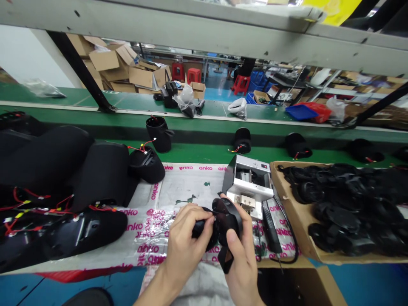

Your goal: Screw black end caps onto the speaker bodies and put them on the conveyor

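A: What did the fingers have on my feed?

B: I saw the left hand (188,250) and the right hand (244,259) clamped together on one black moulded plastic housing (228,221). The left fingers (199,216) pinched its upper edge, and the right thumb (234,242) pressed on its face.

A: Which way did it lie?

B: Its long axis ran crosswise, from a round black stub in the left hand to a wider cup nearer the right hand, with a black tab hanging down. I had it held in the air above the counter (41,289).

A: And around it?

B: Beneath it lay clear plastic film with pink printed lettering (149,238). Just beyond stood a silver metal bench fixture (248,187), beside a cardboard tray (287,199) heaped with black moulded parts (338,208). To the left sat black padded shells trailing red wires (102,176). Farther out ran a green conveyor belt (204,155), and past it were stacked cardboard boxes (108,63) and red plastic stools (194,75).
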Motion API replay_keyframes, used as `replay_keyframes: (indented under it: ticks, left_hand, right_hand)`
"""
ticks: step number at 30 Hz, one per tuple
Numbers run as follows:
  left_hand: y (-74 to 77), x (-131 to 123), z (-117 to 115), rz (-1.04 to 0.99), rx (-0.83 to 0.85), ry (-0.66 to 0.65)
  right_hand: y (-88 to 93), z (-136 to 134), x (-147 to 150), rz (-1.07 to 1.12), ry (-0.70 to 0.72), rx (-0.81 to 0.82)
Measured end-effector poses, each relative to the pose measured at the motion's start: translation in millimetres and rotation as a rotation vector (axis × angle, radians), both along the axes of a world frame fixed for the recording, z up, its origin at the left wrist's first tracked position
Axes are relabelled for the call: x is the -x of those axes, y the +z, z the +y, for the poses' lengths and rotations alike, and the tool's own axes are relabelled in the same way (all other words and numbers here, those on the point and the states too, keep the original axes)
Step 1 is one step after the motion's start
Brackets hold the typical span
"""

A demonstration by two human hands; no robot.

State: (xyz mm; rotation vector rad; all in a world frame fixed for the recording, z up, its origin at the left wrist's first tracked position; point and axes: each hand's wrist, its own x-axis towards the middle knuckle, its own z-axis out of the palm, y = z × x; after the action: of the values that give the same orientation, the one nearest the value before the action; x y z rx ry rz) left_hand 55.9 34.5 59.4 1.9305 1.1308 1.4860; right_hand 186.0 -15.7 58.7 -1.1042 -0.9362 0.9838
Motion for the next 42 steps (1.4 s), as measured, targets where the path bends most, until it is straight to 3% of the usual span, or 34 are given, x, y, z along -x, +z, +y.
replay_keyframes:
  ticks: [5, 17, 24, 30, 35, 42]
  left_hand:
    - [2.6, 4.5, 2.2, -0.010, -0.021, -0.111]
    - [-1.3, 5.7, -0.5, -0.127, 0.133, -0.011]
    - [5.1, 12.0, 0.2, -0.031, 0.070, -0.115]
    - [9.6, 14.5, 0.5, -0.042, 0.118, -0.155]
    - [8.2, 15.4, 4.5, -0.064, 0.129, -0.234]
    - [10.4, 9.1, 0.6, -0.109, 0.129, -0.162]
  right_hand:
    - [2.7, 0.5, 4.4, -0.079, 0.018, -0.053]
    - [4.5, 1.8, -6.8, -0.114, 0.110, -0.108]
    - [4.9, 2.6, -13.1, -0.140, 0.124, -0.129]
    - [8.1, 4.6, -25.9, -0.179, 0.210, -0.128]
    - [9.2, 12.0, -36.9, -0.036, 0.300, -0.093]
    - [7.9, 15.5, -40.4, 0.034, 0.308, -0.115]
